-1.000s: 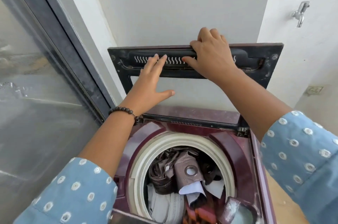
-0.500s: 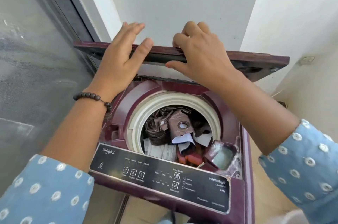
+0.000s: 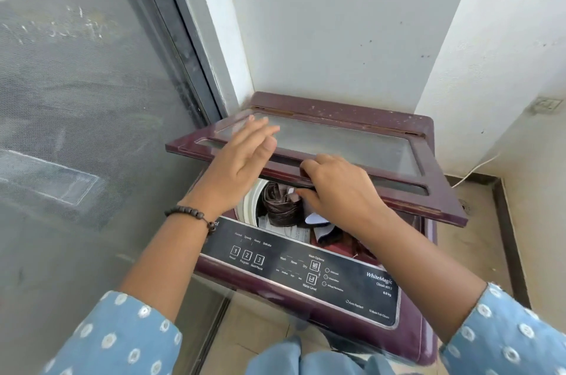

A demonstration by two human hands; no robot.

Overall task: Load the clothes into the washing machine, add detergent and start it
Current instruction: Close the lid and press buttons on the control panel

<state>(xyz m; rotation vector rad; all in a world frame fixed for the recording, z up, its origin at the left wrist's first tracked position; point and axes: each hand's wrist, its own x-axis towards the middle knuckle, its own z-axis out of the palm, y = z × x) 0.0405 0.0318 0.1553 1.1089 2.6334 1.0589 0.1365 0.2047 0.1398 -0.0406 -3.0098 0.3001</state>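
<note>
Two hands meet on the half-lowered lid (image 3: 352, 141) of the maroon washing machine (image 3: 422, 328), which stands in a corner beside a dark-framed screen door (image 3: 92, 98). Our left hand (image 3: 235, 169), a bead bracelet (image 3: 193, 215) at its wrist, lies with straight fingers on the lid's left front, its grip apart, and to the right our right hand (image 3: 337, 190) has its grip clamped on the lid's front edge, fingers curled under. Under the lid, clothes (image 3: 281, 206) fill the drum behind the control panel (image 3: 300, 270).

Maroon washing machine (image 3: 410, 328), lid (image 3: 428, 178) half-lowered
</note>
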